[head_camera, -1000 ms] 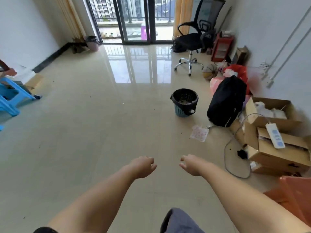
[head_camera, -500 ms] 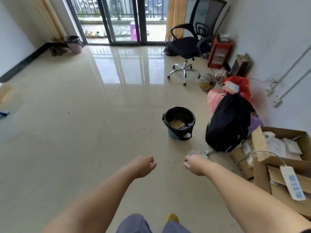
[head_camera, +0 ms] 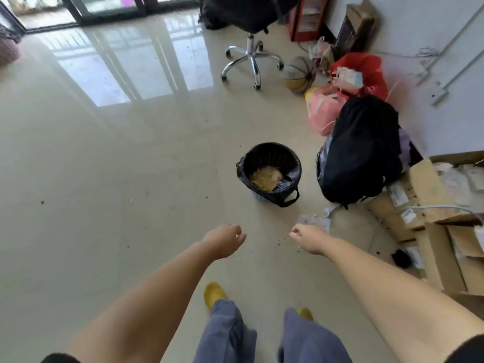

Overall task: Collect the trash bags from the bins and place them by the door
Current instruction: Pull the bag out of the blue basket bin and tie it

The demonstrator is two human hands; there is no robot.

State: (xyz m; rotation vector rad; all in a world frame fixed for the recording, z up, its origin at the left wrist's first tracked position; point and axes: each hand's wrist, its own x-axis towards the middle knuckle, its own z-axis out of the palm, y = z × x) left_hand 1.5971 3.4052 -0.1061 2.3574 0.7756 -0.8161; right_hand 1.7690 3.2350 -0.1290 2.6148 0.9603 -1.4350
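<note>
A small round bin (head_camera: 269, 174) stands on the tiled floor ahead of me, lined with a black trash bag (head_camera: 284, 191) whose edge folds over the rim. Yellowish scraps lie inside it. My left hand (head_camera: 225, 241) and my right hand (head_camera: 307, 238) hang in front of me, a little short of the bin, both with loosely curled fingers and holding nothing. Another bin (head_camera: 7, 48) sits at the far left edge by the glass sliding door (head_camera: 78, 11).
A large black backpack (head_camera: 361, 150) leans right of the bin, beside pink and red bags (head_camera: 358, 74), a basketball (head_camera: 300, 74) and open cardboard boxes (head_camera: 429, 200). An office chair base (head_camera: 251, 58) stands beyond. Paper scraps (head_camera: 314, 221) lie near my right hand.
I have walked toward the small bin, which now appears larger and closer below me. Both hands stay out in front, loosely curled and holding nothing, as before.
</note>
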